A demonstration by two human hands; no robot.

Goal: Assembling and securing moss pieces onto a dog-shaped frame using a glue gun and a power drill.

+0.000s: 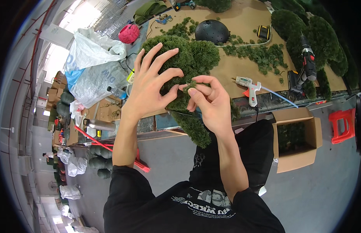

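Note:
A bushy piece of artificial green foliage [200, 56] lies at the table's near edge, part of it hanging over toward my lap. Across its left side my left hand [147, 91] rests with the fingers spread, the thumb and forefinger bent toward the middle of the foliage. Close beside that thumb, my right hand [213, 106] is closed in a pinch on a small green sprig [191, 84], held against the foliage. My fingers hide the sprig's lower end. A white glue gun [249, 89] with a glue stick lies to the right.
Loose green sprigs [266, 58] and a black dome with holes [212, 32] lie farther back. A cordless drill [307, 62] stands at right near more foliage. Plastic bags [97, 77] cover the left side. Below the table are an open cardboard box [279, 155] and a red stool [341, 126].

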